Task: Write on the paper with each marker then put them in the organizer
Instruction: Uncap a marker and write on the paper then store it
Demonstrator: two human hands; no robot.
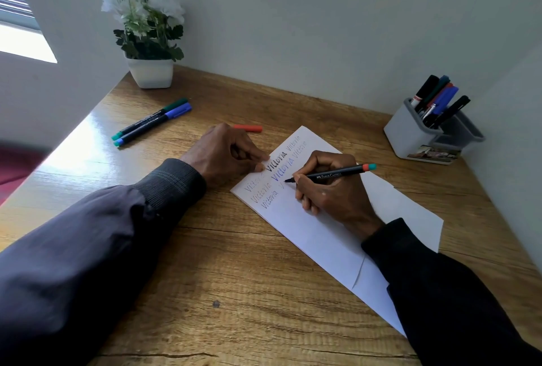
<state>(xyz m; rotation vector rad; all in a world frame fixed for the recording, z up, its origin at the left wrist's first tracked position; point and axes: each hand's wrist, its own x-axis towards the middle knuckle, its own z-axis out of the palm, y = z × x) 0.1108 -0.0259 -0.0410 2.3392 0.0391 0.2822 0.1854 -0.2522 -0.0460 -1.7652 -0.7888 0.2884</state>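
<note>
Head view: a person sits at a wooden surface [234,292] set in a corner, both forearms in dark sleeves coming in from the bottom edge.
Hidden: a red cap [250,128] lies just beyond the left hand [225,154], its left end covered by the knuckles. The near corner of the paper [316,236] runs under the right sleeve. The standing markers [437,98] drop out of sight inside the organizer [410,133].
Hard to make out: the picture label on the organizer's front is a blur. The print on the two markers lying at the left is too small to read. A window at the far left is cut off.
Writing: "Victoria" repeats in rows on the paper's upper end, mostly faint, once in bold black and once in blue. A lone "V" sits beside the tip of the black marker [337,174].
Brand: "FABER-CASTELL" in white on the black marker's barrel.
Right hand [334,192]: grip pinching the black marker near its tip, tip on the paper, red-and-teal end pointing right.
Left hand: grip curled in and holding nothing, with a fingertip and the thumb pressing the paper's left edge.
Loose pair: the green marker [152,117] and the blue marker [157,124] lie side by side, touching, well left of the paper.
Organizer: grey and white, at the back right.
Plant pot [151,72]: white, holding white flowers, at the back left.
</note>
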